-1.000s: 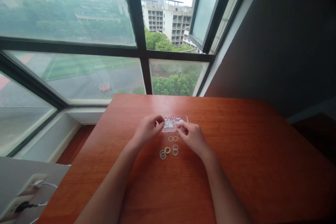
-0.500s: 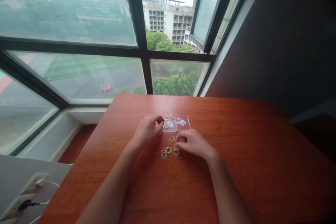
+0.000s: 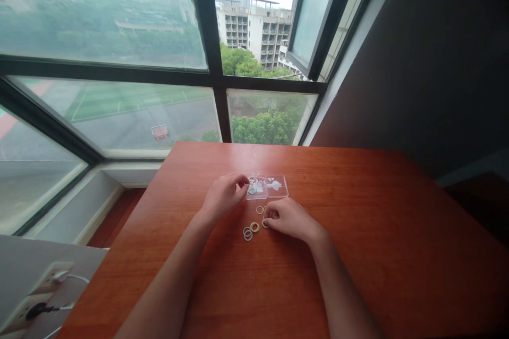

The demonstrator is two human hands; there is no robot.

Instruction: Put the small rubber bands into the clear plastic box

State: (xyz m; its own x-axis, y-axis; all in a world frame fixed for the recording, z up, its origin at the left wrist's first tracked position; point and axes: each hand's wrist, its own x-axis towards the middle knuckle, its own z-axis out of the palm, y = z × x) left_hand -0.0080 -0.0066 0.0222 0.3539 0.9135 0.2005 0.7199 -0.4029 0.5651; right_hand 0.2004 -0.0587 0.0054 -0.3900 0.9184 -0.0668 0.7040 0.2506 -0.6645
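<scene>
My left hand (image 3: 226, 195) is at the left edge of a clear plastic box (image 3: 260, 196), its thumb and fingers closed on that edge. Rings of mixed colours lie inside the box, partly hidden by my fingers. Nearer to me, my right hand (image 3: 289, 217) pinches a grey-green ring (image 3: 264, 224) between thumb and fingertips, low over the table. Just left of it lie a yellowish ring (image 3: 255, 227) and overlapping grey-green rings (image 3: 248, 234). Pale yellow rings (image 3: 260, 210) rest between the box and my right hand, one partly covered by the fingers.
The box's open lid (image 3: 281, 193) lies flat to its right, with a white mark on it. All this rests on a reddish-brown wooden table (image 3: 377, 233). Dark-framed windows (image 3: 217, 82) stand behind it; wall sockets with plugs (image 3: 47, 280) are at lower left.
My right hand has closed in on the pair of grey-green rings and shifted slightly; only one ring now shows at its fingertips. My left hand stays at the box.
</scene>
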